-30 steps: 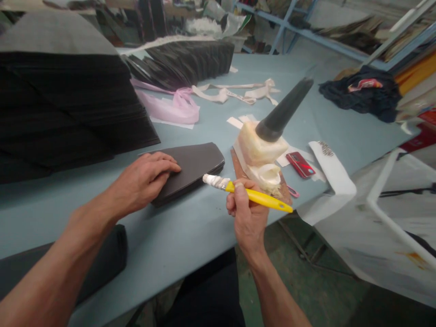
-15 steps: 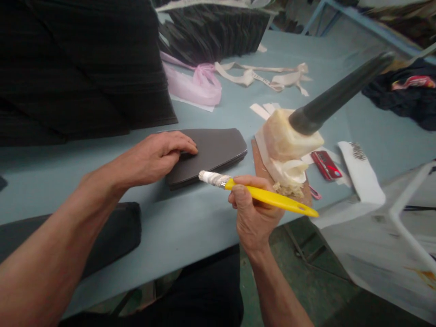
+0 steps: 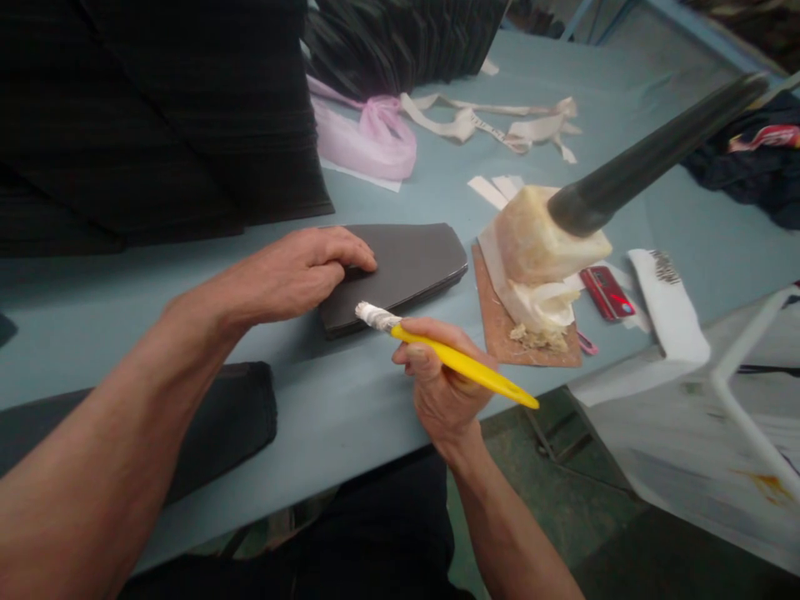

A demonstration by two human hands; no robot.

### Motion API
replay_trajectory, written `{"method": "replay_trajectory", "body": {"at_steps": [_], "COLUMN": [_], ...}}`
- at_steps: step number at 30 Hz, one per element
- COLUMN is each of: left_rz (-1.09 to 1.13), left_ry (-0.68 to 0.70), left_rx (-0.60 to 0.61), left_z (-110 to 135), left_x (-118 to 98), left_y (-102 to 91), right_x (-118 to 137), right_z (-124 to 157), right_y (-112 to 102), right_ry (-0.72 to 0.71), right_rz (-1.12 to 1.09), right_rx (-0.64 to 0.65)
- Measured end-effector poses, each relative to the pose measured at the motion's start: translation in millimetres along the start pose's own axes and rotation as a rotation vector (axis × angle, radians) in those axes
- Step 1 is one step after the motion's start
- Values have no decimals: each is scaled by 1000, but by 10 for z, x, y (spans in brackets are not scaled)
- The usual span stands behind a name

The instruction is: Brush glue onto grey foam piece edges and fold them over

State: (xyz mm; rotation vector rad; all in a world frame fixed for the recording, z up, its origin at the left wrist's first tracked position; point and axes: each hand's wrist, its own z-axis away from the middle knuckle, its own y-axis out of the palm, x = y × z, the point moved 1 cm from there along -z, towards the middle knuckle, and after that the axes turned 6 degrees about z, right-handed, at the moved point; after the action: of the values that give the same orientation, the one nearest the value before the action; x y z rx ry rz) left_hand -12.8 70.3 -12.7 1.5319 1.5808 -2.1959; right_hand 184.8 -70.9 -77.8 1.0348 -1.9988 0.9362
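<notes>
My right hand [image 3: 445, 379] grips a brush [image 3: 450, 354] with a yellow handle and a white-wrapped, crusted head. The brush head points left, over or against the front edge of a stack of dark grey shaped sheets [image 3: 412, 258]; whether it touches I cannot tell. Across the top of that stack lies my left hand [image 3: 312, 267], fingers together and slightly bent, gripping nothing I can see. To the right, a cut-open pale plastic container [image 3: 550, 242] with a black tube [image 3: 650, 158] rising from it stands on a brown board [image 3: 497, 333], with crumbly dried residue in front.
Tall stacks of black sheets [image 3: 156, 125] fill the back left. Another dark sheet stack [image 3: 231, 417] lies under my left forearm. Pink film [image 3: 368, 146], white strips [image 3: 462, 125], a red phone-like object [image 3: 606, 292] and a white piece [image 3: 668, 308] are on the blue-green table [image 3: 350, 417].
My right hand has brought the brush left and slightly down, toward the near edge of the stack. My left hand stays on the sheets; the whole view has shifted a little.
</notes>
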Motion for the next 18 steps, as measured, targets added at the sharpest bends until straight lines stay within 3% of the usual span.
{"method": "replay_trajectory", "body": {"at_steps": [11,18], "left_rz": [-31,1], "left_ry": [40,51], "left_rx": [6,-8], "left_z": [12,14], "left_x": [11,27], "left_y": [23,24], "right_x": [28,305], "right_z": [4,15], "right_y": [20,116], "right_ry": [-88,-151], "right_rz": [68,72], "right_rx": [-20,55]}}
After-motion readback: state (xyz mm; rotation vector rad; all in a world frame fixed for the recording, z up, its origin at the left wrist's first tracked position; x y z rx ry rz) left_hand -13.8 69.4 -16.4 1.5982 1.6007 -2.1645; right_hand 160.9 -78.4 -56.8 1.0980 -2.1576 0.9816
